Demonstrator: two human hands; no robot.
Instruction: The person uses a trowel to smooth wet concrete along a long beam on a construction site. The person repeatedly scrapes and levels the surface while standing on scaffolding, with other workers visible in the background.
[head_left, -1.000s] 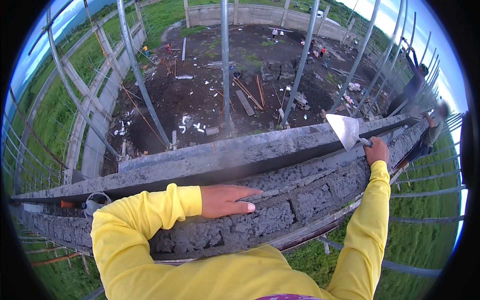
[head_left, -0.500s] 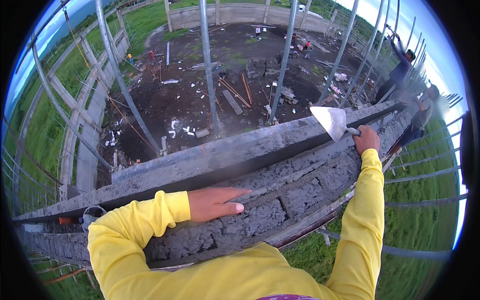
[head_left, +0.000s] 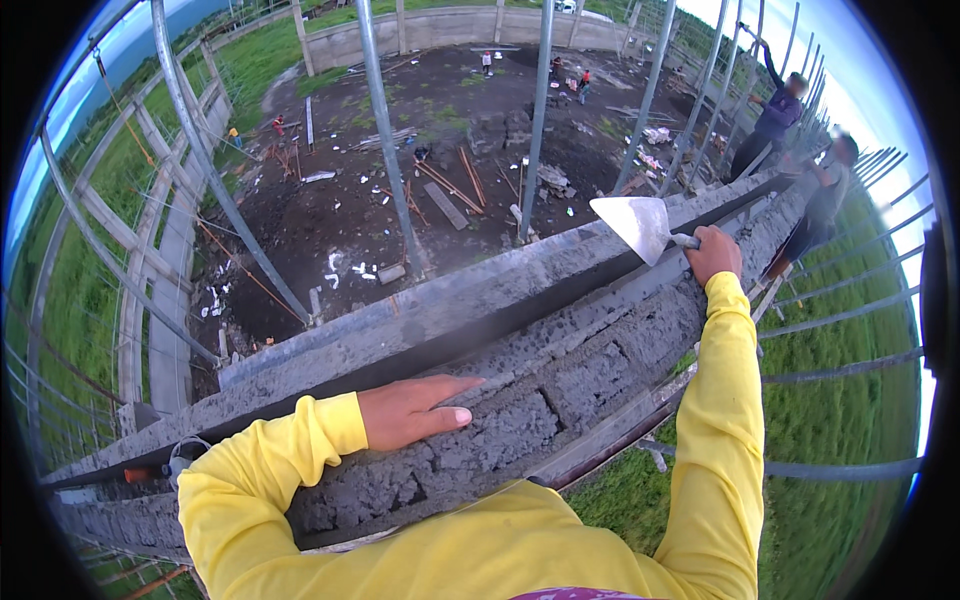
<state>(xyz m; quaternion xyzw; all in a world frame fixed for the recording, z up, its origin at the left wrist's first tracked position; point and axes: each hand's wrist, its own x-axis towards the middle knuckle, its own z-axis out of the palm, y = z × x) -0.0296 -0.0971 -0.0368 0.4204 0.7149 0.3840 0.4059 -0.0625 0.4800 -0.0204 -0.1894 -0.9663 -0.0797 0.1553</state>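
My right hand (head_left: 715, 256) is wrapped round the handle of a pointed trowel (head_left: 634, 226). Its pale metal blade points left, over the wall's inner channel. On the rough, mortar-covered top of the near wall course (head_left: 590, 385) lies my left hand (head_left: 412, 410), fingers stretched out to the right and thumb apart, holding nothing. Between that course and the smoother far ledge (head_left: 450, 310) runs a dark channel with wet-looking grey mortar (head_left: 510, 345). Both forearms wear yellow sleeves.
Upright metal poles (head_left: 388, 140) stand beyond the ledge, with a deep drop to a dirt yard (head_left: 330, 220). Two co-workers (head_left: 775, 120) are along the wall at right. Grass (head_left: 830, 420) lies far below on the near side. A grey bucket-like container (head_left: 185, 455) sits at left.
The whole view has shifted slightly, so the yard and poles appear farther left. My right hand with the trowel sits a little more to the left and higher; my left hand still rests on the wall.
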